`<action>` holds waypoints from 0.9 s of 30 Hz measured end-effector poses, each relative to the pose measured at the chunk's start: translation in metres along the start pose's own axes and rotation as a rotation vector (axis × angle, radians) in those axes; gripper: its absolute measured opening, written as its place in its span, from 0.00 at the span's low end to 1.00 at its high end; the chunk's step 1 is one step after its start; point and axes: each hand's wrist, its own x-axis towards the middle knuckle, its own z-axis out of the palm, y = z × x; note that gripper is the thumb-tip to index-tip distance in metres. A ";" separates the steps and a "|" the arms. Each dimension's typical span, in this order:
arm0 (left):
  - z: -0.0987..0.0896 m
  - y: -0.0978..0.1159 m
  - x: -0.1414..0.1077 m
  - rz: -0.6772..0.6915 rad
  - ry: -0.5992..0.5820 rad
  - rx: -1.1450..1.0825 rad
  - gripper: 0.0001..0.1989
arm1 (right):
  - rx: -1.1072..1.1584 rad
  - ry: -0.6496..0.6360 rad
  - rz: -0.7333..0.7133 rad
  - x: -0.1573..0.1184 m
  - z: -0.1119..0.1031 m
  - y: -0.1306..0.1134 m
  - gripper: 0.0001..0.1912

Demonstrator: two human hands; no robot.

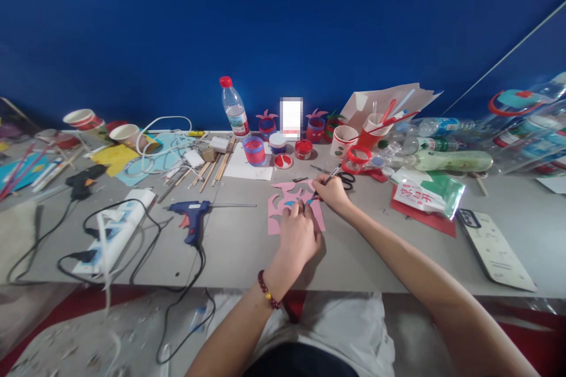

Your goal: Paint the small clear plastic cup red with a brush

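A pink sheet [274, 225] with curved cut-outs lies on the grey table in front of me. My left hand [298, 232] rests on it with bent fingers, over small blue pieces [289, 203]. My right hand [331, 189] is closed round a slim pen-like tool [332, 173], its lower end over the sheet's upper right part. Black-handled scissors [347, 180] lie just beyond my right hand. Behind the sheet stand an open red paint jar [303, 149], its red-smeared lid [283, 161] and a purple-and-red painted cup [254, 151].
A blue glue gun [192, 215] and a white power strip [117, 230] with loose cables lie left. A bottle [234, 109] stands behind. To the right are paper cups [344, 140], plastic bottles [451, 160], red paper [424, 216] and a phone [497, 250].
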 end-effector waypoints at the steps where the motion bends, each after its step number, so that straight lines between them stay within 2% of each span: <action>1: -0.001 0.000 0.000 -0.001 -0.008 -0.001 0.30 | -0.001 0.003 0.000 0.000 0.000 0.000 0.13; 27: -0.003 0.002 -0.001 -0.008 0.000 -0.018 0.28 | -0.024 0.027 -0.031 0.001 -0.003 0.000 0.13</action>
